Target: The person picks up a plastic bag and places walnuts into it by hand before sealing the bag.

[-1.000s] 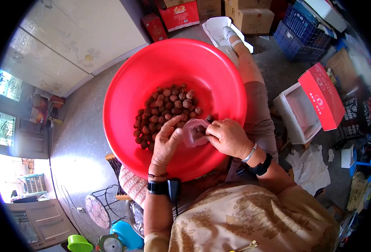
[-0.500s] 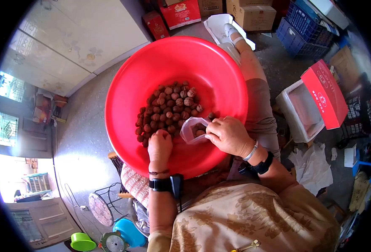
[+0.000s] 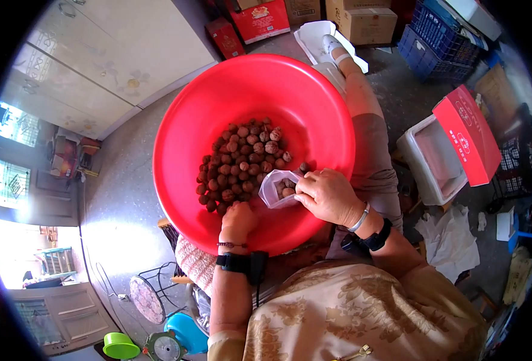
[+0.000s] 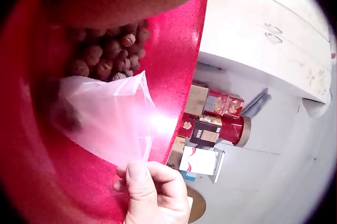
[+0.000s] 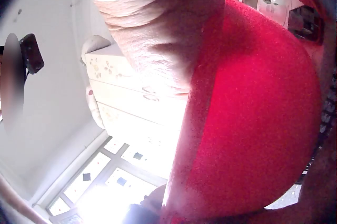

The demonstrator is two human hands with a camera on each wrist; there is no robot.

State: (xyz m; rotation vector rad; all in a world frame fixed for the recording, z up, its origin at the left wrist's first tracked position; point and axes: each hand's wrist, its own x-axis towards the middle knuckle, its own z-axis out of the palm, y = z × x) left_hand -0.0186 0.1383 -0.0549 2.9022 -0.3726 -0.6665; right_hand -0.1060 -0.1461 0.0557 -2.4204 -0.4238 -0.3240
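Observation:
A heap of brown walnuts (image 3: 236, 162) lies in a large red plastic basin (image 3: 187, 114). At the near edge of the heap, my left hand (image 3: 239, 219) reaches down with its fingers bent; its fingertips are hidden, so I cannot tell whether it holds a walnut. My right hand (image 3: 326, 192) pinches the rim of a clear plastic bag (image 4: 102, 113) between thumb and fingers. The bag's mouth gapes toward the heap, and several walnuts (image 3: 287, 188) sit inside it. One loose walnut (image 3: 304, 167) lies just beyond the right hand's fingers.
Right of the basin stands a white foam box (image 3: 428, 162) with a red lid (image 3: 467, 138) leaning on it. Crumpled white sheeting (image 3: 449, 240) covers some floor there. Blue crates (image 3: 434, 48) and cartons (image 3: 368, 27) are stacked behind. A round stool (image 3: 147, 299) stands at left.
My left hand has gone from beside the bag's mouth down to the heap's near edge, its spread fingers now bent. My right hand keeps its pinch, and the bag's mouth looks wider.

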